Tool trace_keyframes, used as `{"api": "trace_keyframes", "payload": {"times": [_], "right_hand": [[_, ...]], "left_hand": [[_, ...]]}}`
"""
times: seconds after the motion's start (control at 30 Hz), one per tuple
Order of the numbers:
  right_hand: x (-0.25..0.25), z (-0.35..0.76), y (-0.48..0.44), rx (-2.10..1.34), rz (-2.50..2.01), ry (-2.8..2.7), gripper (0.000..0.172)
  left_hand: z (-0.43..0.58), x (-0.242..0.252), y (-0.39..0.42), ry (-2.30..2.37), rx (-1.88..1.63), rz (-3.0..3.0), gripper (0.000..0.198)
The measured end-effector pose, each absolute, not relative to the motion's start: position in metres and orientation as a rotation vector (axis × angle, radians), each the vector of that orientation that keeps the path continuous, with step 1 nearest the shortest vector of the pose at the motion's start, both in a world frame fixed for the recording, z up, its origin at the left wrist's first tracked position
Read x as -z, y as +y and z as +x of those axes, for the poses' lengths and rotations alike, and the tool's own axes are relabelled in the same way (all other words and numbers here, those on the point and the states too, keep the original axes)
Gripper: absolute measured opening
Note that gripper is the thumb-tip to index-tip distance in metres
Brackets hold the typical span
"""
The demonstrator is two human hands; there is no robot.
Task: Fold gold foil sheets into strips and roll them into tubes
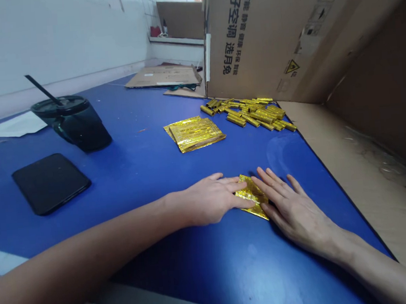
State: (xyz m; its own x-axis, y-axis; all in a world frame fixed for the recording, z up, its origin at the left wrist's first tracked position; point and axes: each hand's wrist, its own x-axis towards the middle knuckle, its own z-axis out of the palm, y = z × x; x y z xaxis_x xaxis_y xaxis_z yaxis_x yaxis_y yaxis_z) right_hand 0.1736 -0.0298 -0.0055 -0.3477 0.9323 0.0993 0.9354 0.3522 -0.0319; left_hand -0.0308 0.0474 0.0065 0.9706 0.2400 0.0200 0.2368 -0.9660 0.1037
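Note:
A small sheet of shiny gold foil paper (251, 194) lies flat on the blue table, partly hidden under my fingers. My left hand (213, 198) rests on its left side, with the fingers stretched across it. On its right edge lie the outstretched fingers of my right hand (291, 206), the thumb low and the other fingers spread. Farther back sits a flat stack of gold foil sheets (196, 133). Behind and to the right is a loose heap of small rolled gold foil tubes (256, 112).
A dark mug (81, 124) with a straw stands at the left, behind a black phone-like slab (51, 182). A large cardboard box (267, 39) rises behind the tubes, and cardboard (358, 158) borders the table's right edge. Flat cardboard (162, 75) lies at the back.

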Motion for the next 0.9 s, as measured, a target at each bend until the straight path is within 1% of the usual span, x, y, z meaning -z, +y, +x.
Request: {"api": "trace_keyframes", "payload": {"times": [0.13,0.23,0.43,0.6,0.63,0.7,0.73,0.8,0.9], "right_hand": [[0.000,0.174,-0.031,-0.085,-1.559,-2.660,0.048],[-0.004,0.176,-0.032,-0.138,-1.494,-2.712,0.044],[-0.008,0.175,-0.033,-0.138,-1.552,-2.739,0.043],[-0.007,0.174,-0.033,-0.136,-1.574,-2.745,0.044],[-0.007,0.174,-0.033,-0.139,-1.578,-2.743,0.044],[-0.007,0.174,-0.033,-0.148,-1.586,-2.731,0.043],[-0.006,0.174,-0.033,-0.151,-1.588,-2.724,0.043],[-0.006,0.174,-0.033,-0.154,-1.585,-2.717,0.043],[-0.006,0.174,-0.033,-0.153,-1.592,-2.722,0.043]], "left_hand": [[-0.031,-0.007,0.051,0.368,-0.044,2.994,0.055],[-0.032,-0.007,0.052,0.356,-0.061,2.987,0.050],[-0.032,-0.012,0.053,0.343,-0.128,3.007,0.038],[-0.026,-0.014,0.024,0.413,-0.244,3.153,0.026],[-0.025,-0.012,0.016,0.406,-0.233,3.172,0.031],[-0.024,-0.007,0.002,0.465,-0.252,3.211,0.056],[-0.024,-0.004,-0.003,0.510,-0.253,3.220,0.065],[-0.023,0.000,-0.008,0.553,-0.254,3.221,0.072],[-0.023,0.002,-0.007,0.588,-0.259,3.199,0.069]]}}
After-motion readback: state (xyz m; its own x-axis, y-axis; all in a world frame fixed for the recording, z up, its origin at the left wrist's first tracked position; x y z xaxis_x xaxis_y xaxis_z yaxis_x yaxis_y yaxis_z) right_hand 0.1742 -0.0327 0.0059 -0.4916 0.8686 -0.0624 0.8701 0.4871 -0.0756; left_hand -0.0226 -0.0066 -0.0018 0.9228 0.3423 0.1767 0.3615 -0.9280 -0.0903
